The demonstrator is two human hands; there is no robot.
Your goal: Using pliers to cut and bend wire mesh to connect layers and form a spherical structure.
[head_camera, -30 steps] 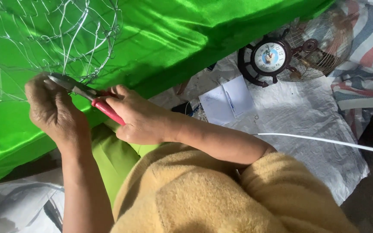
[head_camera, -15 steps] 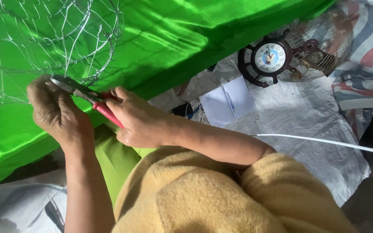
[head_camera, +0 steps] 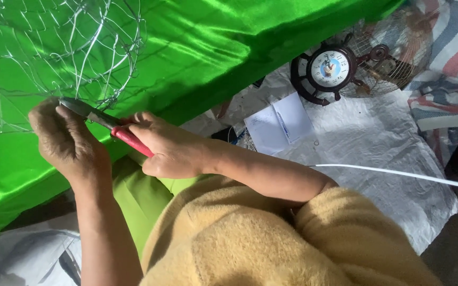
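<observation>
I see the right hand (head_camera: 168, 151) clenched on red-handled pliers (head_camera: 107, 124), their tip at the wire frame (head_camera: 64, 58) at ten o'clock. The left hand (head_camera: 64, 140) pinches that wire. The frame looks largely shaped; green satin (head_camera: 229, 47) lies loose beneath it.

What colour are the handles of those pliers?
Red. The pliers are held in the right hand, as the head view shows, the only view here.
</observation>
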